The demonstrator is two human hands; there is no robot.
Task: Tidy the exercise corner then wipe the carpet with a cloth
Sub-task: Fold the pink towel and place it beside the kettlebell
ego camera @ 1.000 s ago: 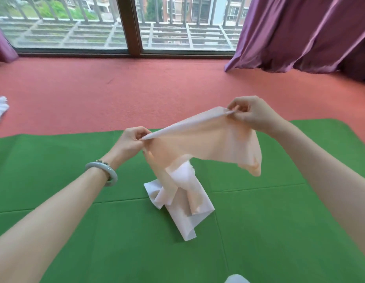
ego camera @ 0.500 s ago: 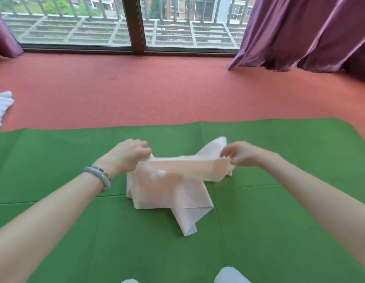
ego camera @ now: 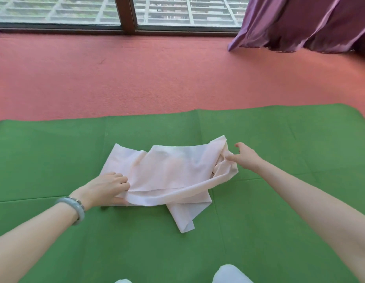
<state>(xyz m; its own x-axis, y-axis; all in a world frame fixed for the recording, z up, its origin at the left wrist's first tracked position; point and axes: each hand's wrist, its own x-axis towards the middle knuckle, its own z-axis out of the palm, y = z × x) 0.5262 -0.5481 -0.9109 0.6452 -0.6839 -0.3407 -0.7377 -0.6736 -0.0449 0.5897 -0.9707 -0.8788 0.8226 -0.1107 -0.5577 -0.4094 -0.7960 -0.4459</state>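
Two hands: both at work on one pink cloth (ego camera: 173, 172), one at each end.
Left hand (ego camera: 108, 188): fingers curled over the near left edge with the thumb beneath, clamped on the fabric; a grey bracelet (ego camera: 75, 207) sits on the wrist.
Right hand (ego camera: 247, 159): at the bunched right end, fingers spread and loose; the thumb looks to touch the fabric, but nothing is held.
Cloth: lies rumpled in the middle of the green mat (ego camera: 279, 221), layers overlapping, with one corner trailing toward the person.
Carpet (ego camera: 157, 78): red and bare of the cloth, running from the mat's far edge to the window (ego camera: 75, 13) and the purple curtain (ego camera: 310, 21).
Step in hand: judged to be laying the cloth out and folding it into a pad; wiping has not begun.
Method advised: hold the left edge down, draw the bunched right end outward until flat, square the trailing corner, then fold edge to edge.
Risk: folding over the creases would give a lumpy pad with poor contact on the carpet.
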